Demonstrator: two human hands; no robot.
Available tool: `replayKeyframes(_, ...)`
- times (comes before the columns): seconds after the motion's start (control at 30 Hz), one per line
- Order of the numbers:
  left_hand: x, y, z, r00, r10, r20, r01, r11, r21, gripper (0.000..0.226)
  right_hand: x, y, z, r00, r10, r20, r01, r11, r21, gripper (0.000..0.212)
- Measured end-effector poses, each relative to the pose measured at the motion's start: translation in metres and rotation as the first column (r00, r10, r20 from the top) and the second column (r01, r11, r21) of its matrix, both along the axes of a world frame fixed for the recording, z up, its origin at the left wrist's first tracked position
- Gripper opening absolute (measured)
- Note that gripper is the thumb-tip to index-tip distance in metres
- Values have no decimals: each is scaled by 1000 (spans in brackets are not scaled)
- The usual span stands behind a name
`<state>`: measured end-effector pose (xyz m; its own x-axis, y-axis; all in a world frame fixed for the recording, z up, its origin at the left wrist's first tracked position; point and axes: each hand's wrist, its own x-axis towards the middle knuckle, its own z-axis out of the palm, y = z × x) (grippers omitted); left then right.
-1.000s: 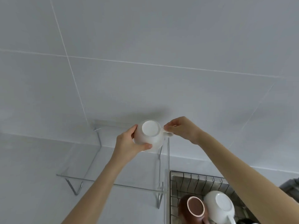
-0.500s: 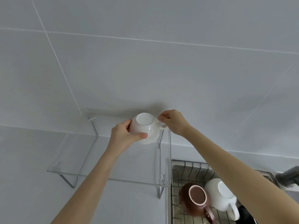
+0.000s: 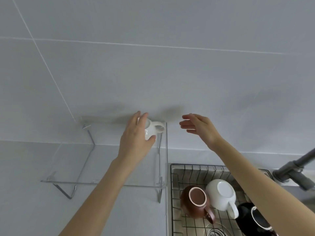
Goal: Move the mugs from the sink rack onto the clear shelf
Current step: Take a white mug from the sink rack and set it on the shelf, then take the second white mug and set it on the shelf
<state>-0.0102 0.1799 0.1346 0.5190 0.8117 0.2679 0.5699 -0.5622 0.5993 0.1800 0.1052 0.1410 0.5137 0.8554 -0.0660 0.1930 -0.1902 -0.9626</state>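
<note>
A white mug [image 3: 152, 129] sits at the back right corner of the clear shelf [image 3: 71, 160], its handle pointing right. My left hand [image 3: 136, 138] is wrapped around the mug's left side. My right hand [image 3: 198, 127] hovers to the right of the shelf, fingers apart and holding nothing. In the wire sink rack [image 3: 196, 169] at lower right lie a brown mug [image 3: 196, 201], a white mug [image 3: 221, 195] and a black mug [image 3: 255, 218], the last partly hidden by my right forearm.
The shelf stands on thin metal legs [image 3: 69, 193] on a pale counter against a grey tiled wall. A grey faucet [image 3: 296, 169] reaches in from the right edge. A drain [image 3: 216, 233] shows under the rack.
The white mug has been turned and set down at the shelf's back right corner. My right hand has let go of its handle and pulled away to the right.
</note>
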Motion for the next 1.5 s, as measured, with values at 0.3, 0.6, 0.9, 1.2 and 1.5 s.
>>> replayKeyframes(0.3,56,-99,-37,871,-485,76,491,861,-132,36,33,-135,-55,972,-229,53,235,935,-266,22)
replayKeyframes(0.6,119,-138,-121,775,-615,-145,522,753,-400,52,19,-211,-144,928,-290,234,371,768,-521,32)
replayKeyframes(0.9,158,-136,-165,705,-640,-305,460,740,-490,69,8,-203,-173,880,-253,403,449,720,-529,30)
replayKeyframes(1.2,175,-126,-186,706,-647,-286,448,722,-527,70,21,-189,-198,816,-49,576,468,641,-608,20)
replayKeyframes(1.5,169,-123,-160,774,-620,-129,473,701,-534,69,30,-200,-169,858,-234,456,456,756,-469,21)
